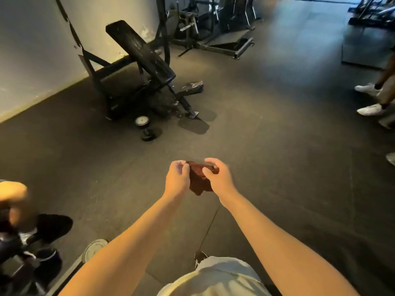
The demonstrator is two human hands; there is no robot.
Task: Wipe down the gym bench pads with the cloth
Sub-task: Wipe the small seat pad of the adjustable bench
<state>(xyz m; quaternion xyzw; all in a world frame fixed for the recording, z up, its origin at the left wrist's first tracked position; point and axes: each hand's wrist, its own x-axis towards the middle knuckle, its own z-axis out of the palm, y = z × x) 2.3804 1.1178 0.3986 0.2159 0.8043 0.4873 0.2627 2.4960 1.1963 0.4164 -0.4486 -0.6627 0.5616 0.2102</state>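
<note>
Both hands are held out in front of the body: the left hand (177,178) pinches one edge of a dark reddish cloth (199,180), and the right hand (215,177) grips its other side, so the cloth hangs bunched between them above the dark rubber floor (267,146). Well ahead, near the wall, stands the inclined black bench pad (141,51) on its frame, with small dumbbells (145,127) lying on the floor just before it.

There are two hands, a left hand (176,180) and a right hand (218,178), one cloth (198,180), one bench (113,66) with two pads, a long pad (139,50) and a small pad (192,86), two pale weight plates (141,121) (94,249) and one small dark weight (149,134).
</note>
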